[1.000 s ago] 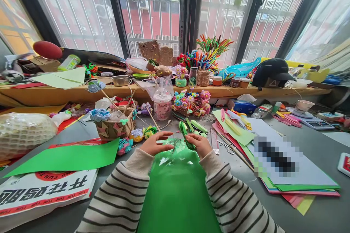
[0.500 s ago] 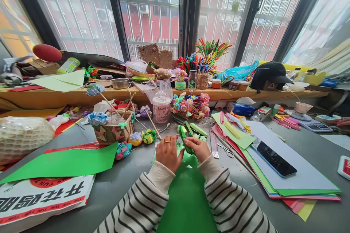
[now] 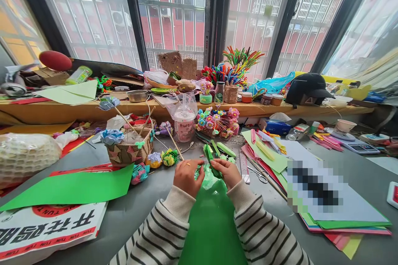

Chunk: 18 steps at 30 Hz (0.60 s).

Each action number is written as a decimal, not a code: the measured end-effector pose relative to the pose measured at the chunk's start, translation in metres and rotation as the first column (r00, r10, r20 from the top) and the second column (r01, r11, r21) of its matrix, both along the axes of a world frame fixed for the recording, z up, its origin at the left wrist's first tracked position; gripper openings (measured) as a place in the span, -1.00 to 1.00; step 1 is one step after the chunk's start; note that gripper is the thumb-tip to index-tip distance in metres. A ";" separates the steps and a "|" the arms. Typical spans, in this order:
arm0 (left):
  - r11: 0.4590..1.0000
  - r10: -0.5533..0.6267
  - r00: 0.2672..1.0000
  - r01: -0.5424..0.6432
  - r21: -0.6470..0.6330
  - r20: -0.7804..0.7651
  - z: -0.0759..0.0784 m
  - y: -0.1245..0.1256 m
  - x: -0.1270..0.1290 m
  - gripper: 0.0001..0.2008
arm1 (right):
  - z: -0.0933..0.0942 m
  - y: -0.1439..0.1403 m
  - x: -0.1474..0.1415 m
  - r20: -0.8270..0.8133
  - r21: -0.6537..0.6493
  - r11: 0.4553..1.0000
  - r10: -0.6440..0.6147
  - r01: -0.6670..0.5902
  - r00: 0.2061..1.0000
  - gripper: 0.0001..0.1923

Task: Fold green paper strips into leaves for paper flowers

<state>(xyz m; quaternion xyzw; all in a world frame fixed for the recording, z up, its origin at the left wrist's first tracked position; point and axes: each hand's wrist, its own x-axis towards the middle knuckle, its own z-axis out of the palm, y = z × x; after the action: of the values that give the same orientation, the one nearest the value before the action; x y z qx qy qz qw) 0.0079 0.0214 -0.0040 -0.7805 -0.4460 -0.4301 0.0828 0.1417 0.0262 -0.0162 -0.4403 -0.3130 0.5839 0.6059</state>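
My right hand (image 3: 227, 174) pinches a narrow folded piece of green paper (image 3: 207, 154) between thumb and fingers, its layered end pointing up and away. Just to its left, my left hand (image 3: 187, 179), with a ring on one finger, is closed with thumb and fingertips together. Thin green wire-like strands (image 3: 198, 169) show at those fingertips. Beneath both hands a glossy green sheet (image 3: 214, 223) runs toward me. More folded green paper pieces (image 3: 226, 148) lie beyond my right hand.
To the right are a ruler (image 3: 244, 167), scissors (image 3: 259, 174) and stacked coloured paper (image 3: 351, 203) with a blurred-out patch. On the left, a basket (image 3: 127, 153) of paper flowers stands behind a green sheet (image 3: 71, 188). A lidded cup (image 3: 184, 124) stands beyond my hands.
My left hand has drawn slightly left and down, away from the folded paper, and the thin strands have shifted with it. My right hand keeps its pinch.
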 end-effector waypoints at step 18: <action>0.997 -0.016 1.000 0.014 -0.074 -0.027 0.002 -0.004 -0.001 -0.88 | -0.001 -0.001 -0.002 -0.056 0.057 0.995 0.080 -0.077 0.995 -0.80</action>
<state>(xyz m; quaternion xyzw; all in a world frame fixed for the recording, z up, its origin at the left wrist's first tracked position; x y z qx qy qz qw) 0.0073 0.0179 -0.0024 -0.7921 -0.4546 -0.4032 0.0570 0.1398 0.0251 -0.0174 -0.3938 -0.3282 0.6110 0.6032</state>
